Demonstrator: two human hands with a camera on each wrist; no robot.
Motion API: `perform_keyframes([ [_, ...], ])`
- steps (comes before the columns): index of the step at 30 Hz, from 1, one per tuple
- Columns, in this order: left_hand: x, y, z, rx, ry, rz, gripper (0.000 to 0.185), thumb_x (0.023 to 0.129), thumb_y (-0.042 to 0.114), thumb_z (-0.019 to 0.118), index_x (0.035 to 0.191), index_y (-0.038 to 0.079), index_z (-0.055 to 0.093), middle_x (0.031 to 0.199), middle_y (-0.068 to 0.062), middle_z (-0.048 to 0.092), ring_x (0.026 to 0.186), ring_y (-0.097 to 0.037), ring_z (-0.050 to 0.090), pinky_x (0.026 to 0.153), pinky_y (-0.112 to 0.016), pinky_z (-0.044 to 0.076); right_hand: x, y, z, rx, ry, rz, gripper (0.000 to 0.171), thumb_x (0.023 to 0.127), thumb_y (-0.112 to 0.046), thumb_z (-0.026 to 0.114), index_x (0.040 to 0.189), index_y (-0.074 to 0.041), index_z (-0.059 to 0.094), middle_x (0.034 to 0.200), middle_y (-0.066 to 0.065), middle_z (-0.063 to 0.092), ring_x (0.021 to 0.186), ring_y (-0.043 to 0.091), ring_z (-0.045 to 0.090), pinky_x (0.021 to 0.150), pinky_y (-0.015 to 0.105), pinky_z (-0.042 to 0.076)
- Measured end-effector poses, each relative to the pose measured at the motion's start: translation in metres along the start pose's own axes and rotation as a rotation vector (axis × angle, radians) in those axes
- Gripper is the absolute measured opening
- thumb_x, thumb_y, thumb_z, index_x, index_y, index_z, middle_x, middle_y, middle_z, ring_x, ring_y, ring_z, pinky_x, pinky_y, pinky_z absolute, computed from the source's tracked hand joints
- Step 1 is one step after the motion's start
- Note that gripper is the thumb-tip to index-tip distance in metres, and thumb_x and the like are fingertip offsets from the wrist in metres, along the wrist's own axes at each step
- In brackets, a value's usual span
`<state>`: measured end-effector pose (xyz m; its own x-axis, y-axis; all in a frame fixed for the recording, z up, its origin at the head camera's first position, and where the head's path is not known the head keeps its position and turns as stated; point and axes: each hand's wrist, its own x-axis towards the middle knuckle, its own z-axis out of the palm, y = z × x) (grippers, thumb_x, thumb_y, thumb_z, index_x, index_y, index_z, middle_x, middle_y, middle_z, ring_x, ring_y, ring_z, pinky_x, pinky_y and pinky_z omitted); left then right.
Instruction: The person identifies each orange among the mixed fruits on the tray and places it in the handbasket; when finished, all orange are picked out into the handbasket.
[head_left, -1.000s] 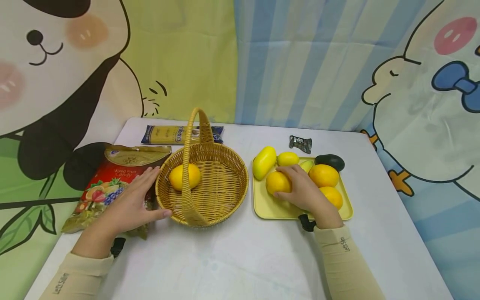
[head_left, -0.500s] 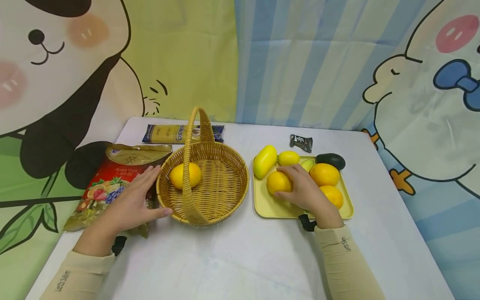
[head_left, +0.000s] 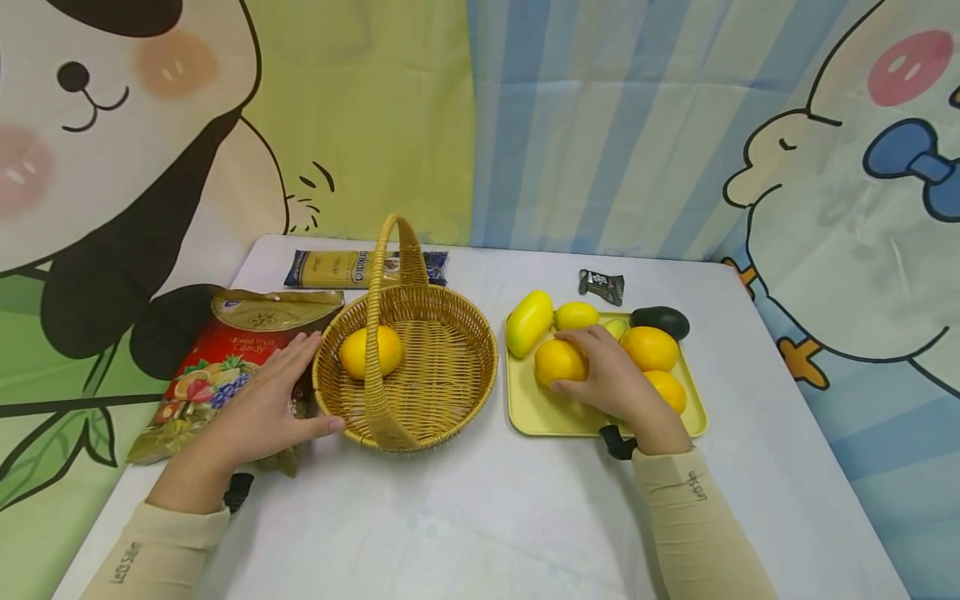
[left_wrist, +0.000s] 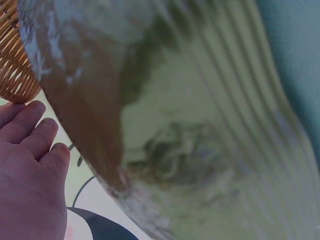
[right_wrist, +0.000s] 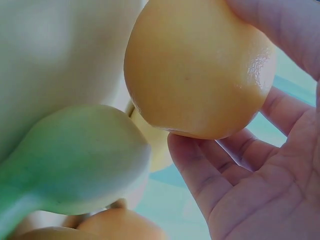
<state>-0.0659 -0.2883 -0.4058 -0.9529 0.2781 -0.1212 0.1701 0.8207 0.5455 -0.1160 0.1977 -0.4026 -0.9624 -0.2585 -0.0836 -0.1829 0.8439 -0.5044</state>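
Note:
On the right, my right hand holds an orange over the yellow tray; thumb and fingers curve round the fruit in the right wrist view. My left hand is spread at the left side of a wicker basket, fingertips at its rim and thumb near its front. One orange fruit lies inside the basket, partly behind the handle. In the left wrist view the fingers look straight, near the wicker.
A red candy bag lies under and beside the left hand. Behind the basket is a pasta packet. The tray bears a yellow mango, a lemon, more oranges and a dark avocado. A small black packet lies behind.
The right hand and its orange have shifted very slightly to the right and away from me. The left hand and basket look the same.

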Motion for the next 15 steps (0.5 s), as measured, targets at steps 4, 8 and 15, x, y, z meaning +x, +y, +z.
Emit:
perform_keyframes([
  [4,0.0,0.0,0.0,0.001,0.0,-0.001,0.127,0.079,0.066,0.083,0.171,0.024,0.005,0.177,-0.018,0.008,0.16,-0.053,0.007,0.115,-0.086,0.017,0.001,-0.001,-0.004,0.009,0.009,-0.018,0.077,0.083,-0.032,0.091,0.15,-0.017,0.055,0.141,0.011,0.053,0.127,0.033,0.054,0.116,0.058,0.045],
  [8,0.0,-0.001,0.0,-0.001,0.001,-0.001,0.127,0.079,0.066,0.083,0.17,0.025,0.005,0.177,-0.018,0.009,0.161,-0.052,0.006,0.116,-0.085,0.016,0.003,-0.004,-0.01,0.009,0.008,-0.023,0.077,0.083,-0.032,0.09,0.15,-0.017,0.055,0.141,0.012,0.052,0.126,0.033,0.053,0.115,0.058,0.046],
  [15,0.001,-0.004,0.001,-0.002,-0.001,-0.013,0.129,0.077,0.07,0.082,0.17,0.027,0.005,0.177,-0.017,0.008,0.161,-0.051,0.006,0.116,-0.085,0.016,0.008,-0.011,-0.02,-0.012,0.01,-0.058,0.074,0.084,-0.031,0.09,0.149,-0.017,0.055,0.143,0.012,0.051,0.122,0.033,0.056,0.111,0.057,0.049],
])
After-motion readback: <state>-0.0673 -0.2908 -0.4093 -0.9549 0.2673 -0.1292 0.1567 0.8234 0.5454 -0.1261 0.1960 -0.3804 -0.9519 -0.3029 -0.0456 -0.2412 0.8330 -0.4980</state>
